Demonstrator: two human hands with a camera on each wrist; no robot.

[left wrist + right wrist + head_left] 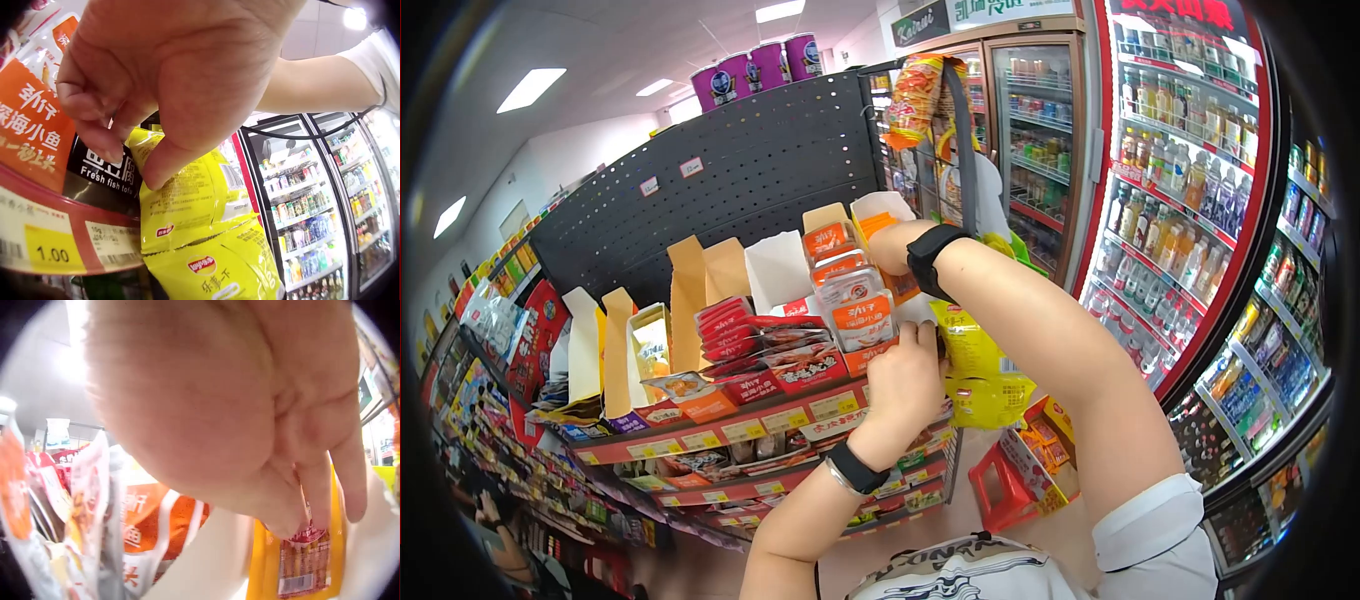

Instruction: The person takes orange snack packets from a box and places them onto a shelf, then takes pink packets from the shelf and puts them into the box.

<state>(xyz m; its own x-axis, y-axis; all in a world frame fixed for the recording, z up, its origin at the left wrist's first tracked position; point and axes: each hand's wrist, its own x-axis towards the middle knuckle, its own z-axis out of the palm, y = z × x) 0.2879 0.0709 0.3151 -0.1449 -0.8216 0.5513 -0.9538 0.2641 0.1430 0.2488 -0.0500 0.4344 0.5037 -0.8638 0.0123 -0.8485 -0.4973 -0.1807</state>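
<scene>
My right hand (890,247) reaches down into a white open-topped box at the shelf's right end. In the right wrist view its thumb and fingers pinch the top of an orange-edged snack packet (303,569) with a clear window. Lower down, my left hand (907,385) rests at the shelf front, fingers loosely bent. Its fingertips lie by a black fish tofu box (103,172), and its thumb overlaps yellow Lay's chip bags (187,219) hanging beside the shelf end. Left of both hands stand stacked orange dried-fish packets (862,315).
Cardboard display boxes (688,300) with snack packets line the shelf, price tags (740,432) along its edge. A red basket (998,490) stands on the floor beside a carton of orange packets (1045,445). Drink fridges (1175,180) fill the right side. Another person is at lower left.
</scene>
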